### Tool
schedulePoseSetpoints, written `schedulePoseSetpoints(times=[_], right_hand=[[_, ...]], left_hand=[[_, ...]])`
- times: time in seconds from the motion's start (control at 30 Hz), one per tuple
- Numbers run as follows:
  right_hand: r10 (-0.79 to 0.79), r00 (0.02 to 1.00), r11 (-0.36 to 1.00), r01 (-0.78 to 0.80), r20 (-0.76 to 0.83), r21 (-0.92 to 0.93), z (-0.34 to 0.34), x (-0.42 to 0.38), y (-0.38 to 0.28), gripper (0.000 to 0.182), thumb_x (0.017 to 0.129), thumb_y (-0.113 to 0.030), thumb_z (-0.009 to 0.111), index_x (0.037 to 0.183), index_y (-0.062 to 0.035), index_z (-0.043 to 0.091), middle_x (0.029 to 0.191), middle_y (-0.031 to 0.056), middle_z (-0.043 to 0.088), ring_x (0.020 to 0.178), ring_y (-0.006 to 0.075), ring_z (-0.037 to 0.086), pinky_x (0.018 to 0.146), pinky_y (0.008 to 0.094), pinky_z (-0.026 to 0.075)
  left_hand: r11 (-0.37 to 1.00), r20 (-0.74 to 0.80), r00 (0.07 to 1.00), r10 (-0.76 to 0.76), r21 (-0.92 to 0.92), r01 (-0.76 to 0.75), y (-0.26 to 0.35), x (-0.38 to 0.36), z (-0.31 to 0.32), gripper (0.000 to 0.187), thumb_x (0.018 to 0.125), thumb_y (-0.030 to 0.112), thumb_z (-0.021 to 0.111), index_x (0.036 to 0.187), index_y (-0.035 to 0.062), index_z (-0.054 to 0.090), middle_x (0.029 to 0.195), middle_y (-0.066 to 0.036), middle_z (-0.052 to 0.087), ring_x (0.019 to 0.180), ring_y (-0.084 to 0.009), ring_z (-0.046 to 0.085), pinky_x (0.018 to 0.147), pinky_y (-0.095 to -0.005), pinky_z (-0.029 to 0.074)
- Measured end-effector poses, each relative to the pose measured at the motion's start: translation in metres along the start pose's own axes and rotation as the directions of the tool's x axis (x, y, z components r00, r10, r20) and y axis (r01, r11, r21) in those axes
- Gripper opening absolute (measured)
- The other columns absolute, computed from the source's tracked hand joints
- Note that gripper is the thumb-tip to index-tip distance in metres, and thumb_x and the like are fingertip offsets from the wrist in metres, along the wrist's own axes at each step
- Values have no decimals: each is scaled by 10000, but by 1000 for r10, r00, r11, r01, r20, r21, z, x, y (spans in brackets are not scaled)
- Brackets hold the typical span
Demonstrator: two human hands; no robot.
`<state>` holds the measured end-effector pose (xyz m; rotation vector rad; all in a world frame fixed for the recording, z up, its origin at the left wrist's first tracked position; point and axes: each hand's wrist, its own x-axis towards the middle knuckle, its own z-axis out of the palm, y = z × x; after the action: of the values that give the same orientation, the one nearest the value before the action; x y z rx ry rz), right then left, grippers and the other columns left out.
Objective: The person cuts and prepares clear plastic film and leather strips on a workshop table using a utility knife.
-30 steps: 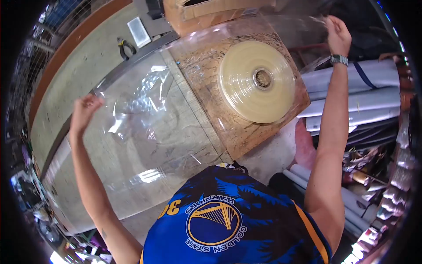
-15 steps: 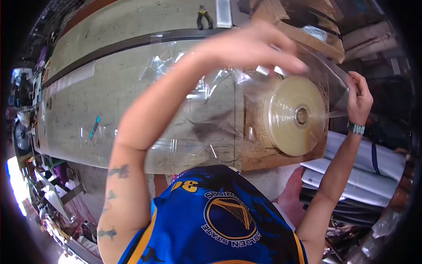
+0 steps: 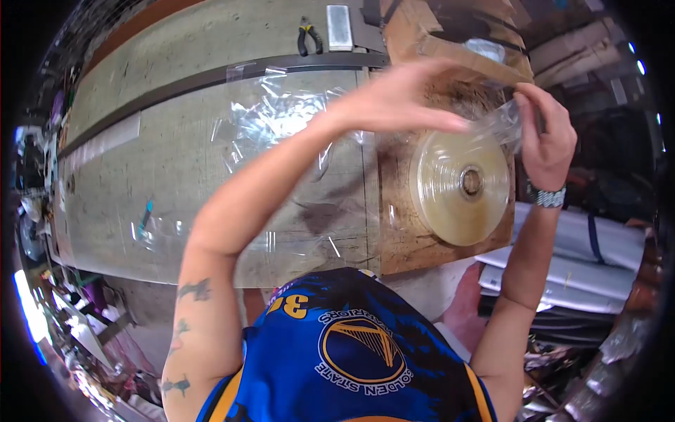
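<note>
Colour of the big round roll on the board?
The roll is pale yellow, with a shiny face; it shows best in the head view.

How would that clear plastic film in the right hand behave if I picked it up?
The clear film is probably floppy: it bunches into creases beside the right hand. It seems likely to be light, since it looks thin and see-through. Its shiny glints suggest a smooth surface that might feel slippery.
</note>
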<state>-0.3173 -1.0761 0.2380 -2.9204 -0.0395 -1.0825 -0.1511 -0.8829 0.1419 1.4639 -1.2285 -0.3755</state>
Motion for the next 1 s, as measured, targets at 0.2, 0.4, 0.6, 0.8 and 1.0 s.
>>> schedulePoseSetpoints(times=[0.2, 0.4, 0.6, 0.8, 1.0], right_hand=[[176, 984, 984, -175, -33, 30, -13, 11, 46, 152, 911, -66, 696, 1059, -47, 721, 972, 120, 743, 876, 238, 723, 803, 308, 539], [612, 789, 773, -585, -47, 247, -29, -116, 201, 173, 944, -81, 699, 1099, -9, 729, 987, 43, 748, 898, 86, 681, 822, 244, 534], [699, 706, 713, -676, -116, 185, -59, -155, 209, 196, 949, -75, 692, 1132, -9, 719, 1013, 40, 744, 942, 92, 681, 857, 243, 531], [115, 991, 993, -116, 64, 9, -11, -31, 20, 191, 930, -106, 697, 1115, -80, 735, 952, 79, 761, 865, 111, 715, 800, 274, 547], [109, 994, 984, -112, -27, -139, -19, 10, -4, 135, 853, -66, 702, 983, -37, 723, 917, 159, 727, 854, 308, 704, 816, 389, 525]], left_hand=[[965, 243, 963, -121, -199, 171, 44, 58, 15, 428, 897, 480, 740, 868, 54, 755, 783, -8, 665, 721, -79, 581, 645, -242, 450], [971, 108, 965, -238, 11, 239, 30, -47, -142, 358, 887, 386, 719, 960, 38, 757, 906, -46, 689, 812, -120, 597, 711, -276, 441], [582, -57, 655, -753, 407, 704, -118, -167, -238, 320, 828, 310, 819, 925, 24, 713, 1109, -76, 711, 995, -183, 618, 876, -335, 468], [962, 130, 977, -169, 235, 135, -20, -27, -24, 963, 772, 556, 794, 1499, 29, 447, 1531, -192, 463, 1451, -312, 395, 1204, -456, 306], [937, 296, 926, -233, -188, 296, 64, 28, 24, 567, 888, 568, 704, 1040, 25, 758, 877, -61, 731, 862, -138, 668, 805, -312, 521]])
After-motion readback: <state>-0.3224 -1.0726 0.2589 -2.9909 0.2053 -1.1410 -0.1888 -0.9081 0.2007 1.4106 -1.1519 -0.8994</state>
